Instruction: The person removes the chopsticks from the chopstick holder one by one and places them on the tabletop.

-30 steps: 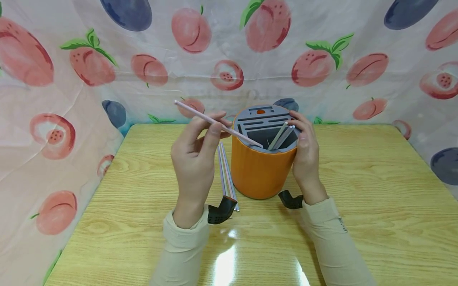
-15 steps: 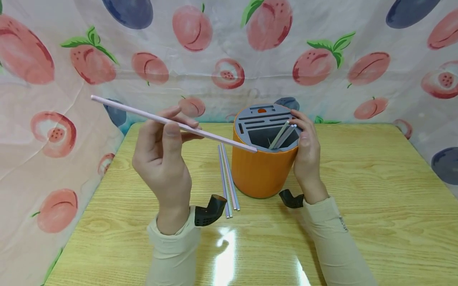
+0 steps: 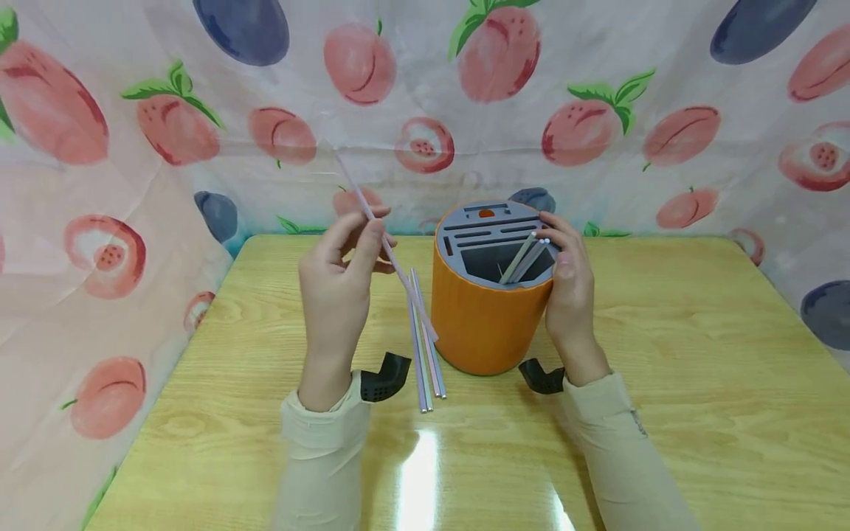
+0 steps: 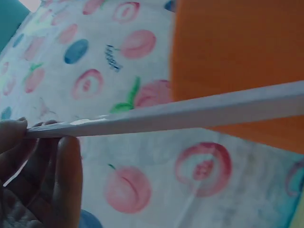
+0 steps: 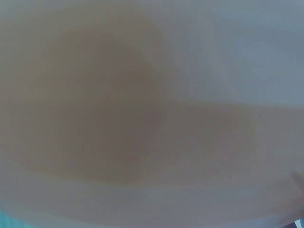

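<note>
Between thumb and fingers my left hand point(image 3: 336, 302) pinches a long, thin, pale pink pencil-like stick point(image 3: 410, 291). It slants from upper left down to the front of an orange pen holder point(image 3: 488, 324). The left wrist view shows the stick point(image 4: 166, 116) with flat sides, crossing before the orange wall. My right hand point(image 3: 572, 295) grips the holder's right side, thumb near the rim. Several similar sticks point(image 3: 519, 259) lean in the holder's large front compartment. More pastel sticks point(image 3: 417, 361) lie on the table left of the holder. The right wrist view is blurred.
The holder's grey top point(image 3: 491, 232) has narrow slots and a small recess behind the large compartment. A wooden table point(image 3: 697, 383) lies beneath everything. A fruit-print cloth point(image 3: 491, 147) hangs behind and at both sides. A black wrist mount point(image 3: 387, 378) overhangs the table near the loose sticks.
The left hand first drew the stick leftward from the holder's rim, then came back right and tilted it steeper, its lower end now lower beside the holder. The right hand stayed in place.
</note>
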Demonstrator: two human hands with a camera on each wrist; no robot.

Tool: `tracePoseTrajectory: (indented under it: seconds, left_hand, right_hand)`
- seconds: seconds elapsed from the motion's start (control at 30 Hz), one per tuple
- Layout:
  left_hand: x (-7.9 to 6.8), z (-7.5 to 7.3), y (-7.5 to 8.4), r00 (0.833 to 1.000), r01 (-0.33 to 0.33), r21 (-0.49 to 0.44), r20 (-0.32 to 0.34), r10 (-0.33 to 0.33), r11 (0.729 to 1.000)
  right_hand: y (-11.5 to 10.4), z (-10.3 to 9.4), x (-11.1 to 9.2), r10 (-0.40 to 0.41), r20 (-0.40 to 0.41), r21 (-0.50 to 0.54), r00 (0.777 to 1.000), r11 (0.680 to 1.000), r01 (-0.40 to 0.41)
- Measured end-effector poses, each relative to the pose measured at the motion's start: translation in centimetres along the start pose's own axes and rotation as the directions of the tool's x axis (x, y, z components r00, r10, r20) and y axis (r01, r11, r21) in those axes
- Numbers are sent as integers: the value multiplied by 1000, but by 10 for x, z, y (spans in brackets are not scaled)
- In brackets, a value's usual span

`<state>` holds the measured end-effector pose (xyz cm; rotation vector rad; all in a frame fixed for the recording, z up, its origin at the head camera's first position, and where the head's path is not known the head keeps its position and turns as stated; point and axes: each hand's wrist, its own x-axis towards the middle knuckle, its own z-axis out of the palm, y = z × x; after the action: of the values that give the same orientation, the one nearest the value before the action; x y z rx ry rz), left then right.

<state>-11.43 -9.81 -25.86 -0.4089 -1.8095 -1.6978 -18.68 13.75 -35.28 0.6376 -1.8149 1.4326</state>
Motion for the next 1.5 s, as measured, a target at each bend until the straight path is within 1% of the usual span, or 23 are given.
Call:
tracePoseTrajectory:
  seconds: [0.07, 0.13, 0.3, 0.4, 0.47, 0.5, 0.6, 0.67, 0.8, 0.87, 0.93, 1.03, 1.1, 1.2, 1.37, 1.43, 1.5]
  left_hand:
    - [1, 1, -12, 998, 49, 73, 36, -52, 996]
    - [1, 2, -27, 994, 90, 128, 56, -97, 988]
    - [4, 3, -67, 981, 164, 190, 74, -181, 968]
    - [6, 2, -84, 971, 202, 241, 75, -226, 949]
    - [7, 2, -93, 959, 240, 285, 77, -272, 928]
    - [7, 2, -97, 952, 259, 311, 76, -295, 915]
    - [6, -1, -110, 922, 324, 376, 78, -378, 868]
    - [4, -2, -119, 902, 354, 408, 88, -422, 841]
    - [1, -2, -138, 865, 397, 440, 113, -489, 805]
    - [0, -1, -145, 849, 414, 447, 123, -513, 793]
    - [-1, -1, -150, 831, 431, 465, 130, -541, 773]
    - [-4, 0, -158, 800, 455, 488, 143, -582, 745]
    - [-7, 0, -163, 777, 471, 507, 150, -611, 722]
    - [-10, 0, -171, 748, 485, 526, 163, -643, 698]
    - [-15, 0, -181, 712, 494, 567, 171, -681, 659]
    - [-16, 0, -185, 703, 494, 583, 169, -691, 645]
    - [-17, 0, -188, 697, 497, 587, 168, -697, 639]
  right_hand:
    - [0, -1, -1, -3, -2, -4, 1000, 1000, 3]
    - [-3, -1, -2, -2, 0, -1, 1000, 1000, 2]
    - [-22, 1, 0, 10, 12, 6, 1000, 1000, -10]
    - [-34, 2, 3, 17, 16, 7, 1000, 1000, -17]
    - [-38, 3, 4, 16, 15, 15, 1000, 1000, -16]
    - [-38, 3, 4, 14, 14, 22, 1000, 1000, -14]
    - [-36, 4, 3, 18, 16, 42, 1000, 999, -18]
    - [-32, 4, 2, 12, 14, 43, 1000, 999, -13]
    - [-18, 2, 0, -3, 14, 17, 1000, 1000, 3]
    - [-9, 1, -1, -9, 13, 9, 1000, 1000, 9]
    - [-3, 0, -1, -12, 11, 2, 1000, 1000, 12]
    - [0, -1, -1, -13, 10, -3, 1000, 1000, 13]
    - [0, -1, -2, -13, 9, -3, 1000, 1000, 13]
    - [0, -1, -2, -15, 7, -8, 1000, 1000, 15]
    - [-1, -1, -1, -17, 4, -18, 1000, 1000, 17]
    - [-1, -1, -1, -16, 4, -19, 1000, 1000, 16]
    - [-1, -1, -1, -16, 3, -17, 1000, 1000, 16]
